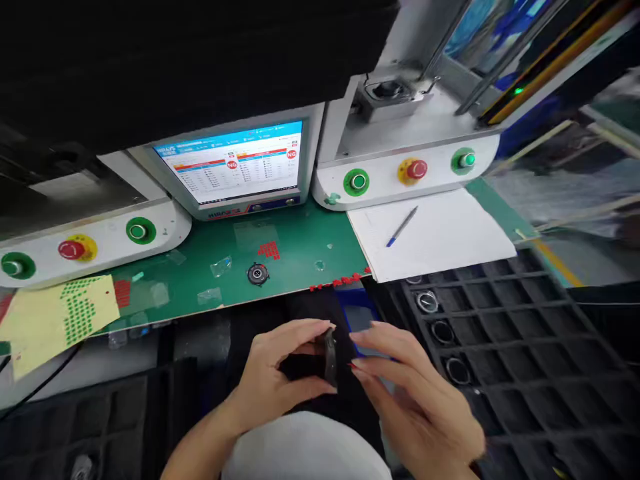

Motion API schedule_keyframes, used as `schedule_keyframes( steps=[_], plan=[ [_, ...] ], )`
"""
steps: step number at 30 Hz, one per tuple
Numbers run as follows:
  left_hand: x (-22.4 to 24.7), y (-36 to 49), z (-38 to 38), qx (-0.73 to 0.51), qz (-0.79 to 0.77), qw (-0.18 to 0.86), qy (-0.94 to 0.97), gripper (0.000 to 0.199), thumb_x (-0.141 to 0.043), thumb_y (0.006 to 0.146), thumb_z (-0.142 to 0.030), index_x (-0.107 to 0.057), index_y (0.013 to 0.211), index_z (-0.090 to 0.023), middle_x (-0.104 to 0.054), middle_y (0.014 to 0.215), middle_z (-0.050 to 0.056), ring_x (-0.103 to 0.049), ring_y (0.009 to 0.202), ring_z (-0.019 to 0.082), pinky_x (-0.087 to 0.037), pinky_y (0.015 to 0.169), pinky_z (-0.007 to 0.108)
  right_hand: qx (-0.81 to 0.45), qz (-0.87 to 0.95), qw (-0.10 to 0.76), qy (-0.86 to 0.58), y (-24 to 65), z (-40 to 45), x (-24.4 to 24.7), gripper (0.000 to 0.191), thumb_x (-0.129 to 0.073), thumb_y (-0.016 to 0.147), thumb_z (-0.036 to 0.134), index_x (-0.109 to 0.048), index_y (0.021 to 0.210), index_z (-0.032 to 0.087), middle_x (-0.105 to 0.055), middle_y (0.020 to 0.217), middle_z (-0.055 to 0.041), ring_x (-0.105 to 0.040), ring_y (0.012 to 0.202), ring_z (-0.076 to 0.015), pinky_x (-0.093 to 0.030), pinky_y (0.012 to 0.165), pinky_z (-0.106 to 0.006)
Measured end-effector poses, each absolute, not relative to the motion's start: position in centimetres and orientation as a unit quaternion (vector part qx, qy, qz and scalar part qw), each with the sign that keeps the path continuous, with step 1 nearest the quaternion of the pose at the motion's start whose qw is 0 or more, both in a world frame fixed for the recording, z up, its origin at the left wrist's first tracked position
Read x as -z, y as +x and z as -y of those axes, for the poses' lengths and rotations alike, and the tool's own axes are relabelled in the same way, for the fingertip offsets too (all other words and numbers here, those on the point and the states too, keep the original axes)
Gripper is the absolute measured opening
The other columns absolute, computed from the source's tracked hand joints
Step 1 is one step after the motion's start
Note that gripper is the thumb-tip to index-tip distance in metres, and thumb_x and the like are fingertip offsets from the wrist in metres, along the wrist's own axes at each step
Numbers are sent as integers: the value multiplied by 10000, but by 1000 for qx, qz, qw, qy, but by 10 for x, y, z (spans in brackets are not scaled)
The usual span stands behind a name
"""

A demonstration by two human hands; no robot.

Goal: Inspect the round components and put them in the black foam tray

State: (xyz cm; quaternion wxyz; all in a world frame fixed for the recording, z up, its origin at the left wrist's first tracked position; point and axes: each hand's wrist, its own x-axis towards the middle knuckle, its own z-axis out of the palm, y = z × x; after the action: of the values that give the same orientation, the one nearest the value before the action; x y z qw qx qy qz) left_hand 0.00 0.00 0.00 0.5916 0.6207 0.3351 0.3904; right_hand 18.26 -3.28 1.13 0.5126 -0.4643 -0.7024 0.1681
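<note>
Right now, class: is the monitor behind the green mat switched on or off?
On. The monitor glows with white and blue tables and two red round NG marks above the green mat.

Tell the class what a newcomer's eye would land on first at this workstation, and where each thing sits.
The lit monitor at the back centre stands out, its screen showing red NG marks. To either side are white consoles with green and red buttons, such as the red button on the right one. Low in the middle, the left hand pinches a small dark round part, with the right hand close beside it.
</note>
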Motion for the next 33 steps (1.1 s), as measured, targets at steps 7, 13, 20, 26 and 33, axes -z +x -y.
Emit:
schedule_keyframes(
  steps=[7, 13, 20, 26, 33],
  plan=[
    [2, 0, 0, -438, -278, 672, 528, 586, -823, 680, -228, -631, 1227, -312, -663, 1119, 74, -682, 932, 224, -603, 798, 307, -68, 729, 485, -478, 186, 33, -14, 188, -571, 828, 3, -641, 920, 151, -657, 989, -78, -624, 957, -165, -487, 955, -349],
    [-3, 5, 2, -486, -247, 632, 551, 551, -798, 711, -323, -632, 1232, -254, -676, 1121, 101, -611, 1113, 268, -498, 992, 364, -84, 717, 518, -459, 179, 31, -14, 216, -573, 797, -35, -633, 905, 142, -650, 972, -73, -626, 942, -153, -489, 962, -352],
    [1, 5, 5, -478, -296, 562, 606, 586, -781, 737, -211, -578, 1281, -286, -633, 1177, 82, -638, 1039, 226, -541, 918, 317, -153, 675, 542, -477, 180, 40, -19, 178, -565, 819, 5, -618, 886, 161, -644, 962, -60, -630, 934, -152, -503, 960, -366],
    [0, 5, 5, -438, -336, 489, 675, 648, -798, 712, -170, -561, 1293, -330, -644, 1166, 48, -635, 1028, 201, -544, 907, 299, -112, 690, 518, -493, 179, 43, -24, 176, -579, 809, 23, -638, 871, 177, -657, 941, -43, -634, 911, -147, -496, 958, -347],
    [26, 26, -13, -374, -401, 690, 472, 525, -785, 702, -164, -652, 1200, -262, -684, 1103, 61, -674, 982, 221, -566, 859, 309, 22, 454, 517, -725, 229, 77, 28, 39, -612, 838, 181, -635, 867, 192, -640, 1060, -76, -611, 1002, -201, -471, 915, -384]
  ],
)
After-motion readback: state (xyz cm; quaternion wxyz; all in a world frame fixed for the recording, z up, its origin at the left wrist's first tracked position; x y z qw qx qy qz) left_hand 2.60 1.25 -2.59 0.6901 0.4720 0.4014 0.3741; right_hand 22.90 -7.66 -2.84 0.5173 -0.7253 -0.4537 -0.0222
